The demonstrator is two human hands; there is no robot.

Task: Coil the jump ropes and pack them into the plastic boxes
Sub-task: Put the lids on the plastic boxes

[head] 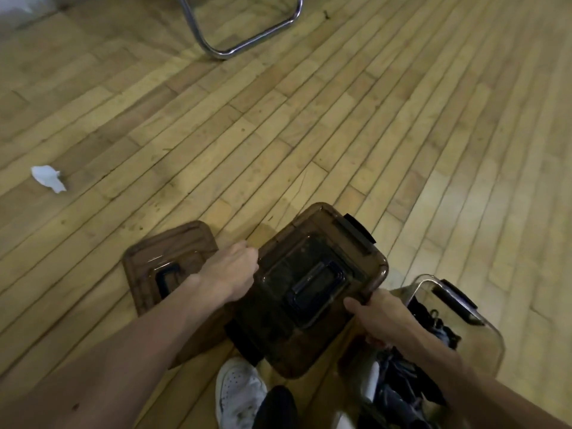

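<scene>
I hold a brown see-through plastic box [312,286] with a lid, black side latches and a black top handle, tilted above the wooden floor. My left hand [232,267] grips its left edge. My right hand [380,317] grips its near right corner. A brown lid [167,258] with a black handle lies flat on the floor behind my left forearm. At the lower right stands an open clear box [458,308] holding dark jump ropes [402,376] with a white handle; their coiling is unclear.
Wooden plank floor [278,134] all around. A chrome chair frame [241,29] stands at the top centre. A crumpled white paper scrap [48,178] lies at the left. My white shoe [238,394] is at the bottom centre, beneath the held box.
</scene>
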